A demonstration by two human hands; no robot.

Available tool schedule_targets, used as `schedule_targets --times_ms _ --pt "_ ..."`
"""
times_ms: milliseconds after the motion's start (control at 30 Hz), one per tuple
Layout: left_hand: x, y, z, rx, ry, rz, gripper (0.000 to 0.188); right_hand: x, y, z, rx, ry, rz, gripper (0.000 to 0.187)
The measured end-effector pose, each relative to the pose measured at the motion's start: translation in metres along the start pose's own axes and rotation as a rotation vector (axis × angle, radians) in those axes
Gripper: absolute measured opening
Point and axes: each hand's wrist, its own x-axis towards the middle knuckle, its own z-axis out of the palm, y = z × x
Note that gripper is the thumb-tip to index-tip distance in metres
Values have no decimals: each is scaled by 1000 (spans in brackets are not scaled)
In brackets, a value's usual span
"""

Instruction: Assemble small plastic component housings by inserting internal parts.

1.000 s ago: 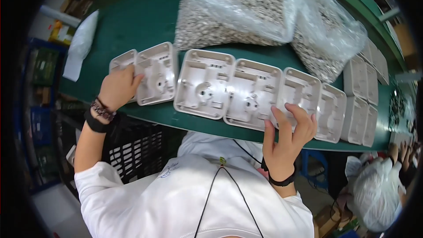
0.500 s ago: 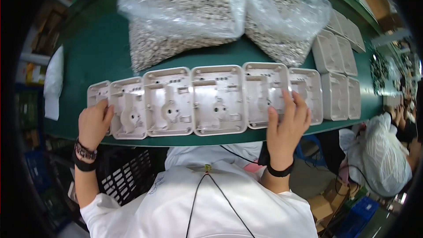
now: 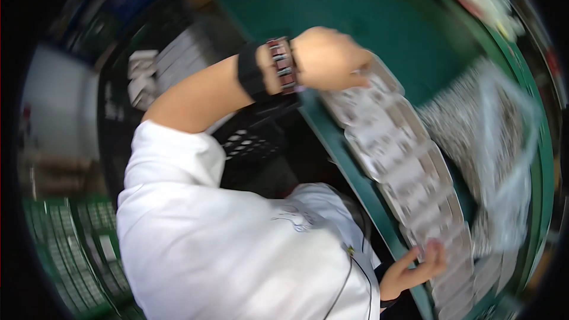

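Left hand (image 3: 332, 58) (1 o'clock, grip indeterminable) and right hand (image 3: 419, 269) (4 o'clock, splayed) apparently position trays (image 3: 412, 188); next move requires even contact.

A white short-sleeved shirt (image 3: 189, 237) is worn with a black cord (image 3: 343, 284), black wristband (image 3: 251, 72) and brown linked bracelet (image 3: 282, 66).

One wide head camera is looking down from up close, seeing the white shirt (image 3: 237, 243) at left and the green counter (image 3: 435, 47) at right.
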Motion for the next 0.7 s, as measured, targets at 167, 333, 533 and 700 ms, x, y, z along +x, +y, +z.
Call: schedule_targets --times_ms 167,333,533,700 --pt "-98 -121 -20 38 486 -337 26 23 -48 69 41 -547 -600 34" --pt "-306 -319 -25 152 276 -938 32 26 -60 81 9 -711 -611 38" --pt "-498 -475 97 210 611 -1604 40 29 -62 89 -83 -727 -637 39" --pt "-421 -440 150 280 262 -1700 81 25 -64 87 -125 -711 -614 35"
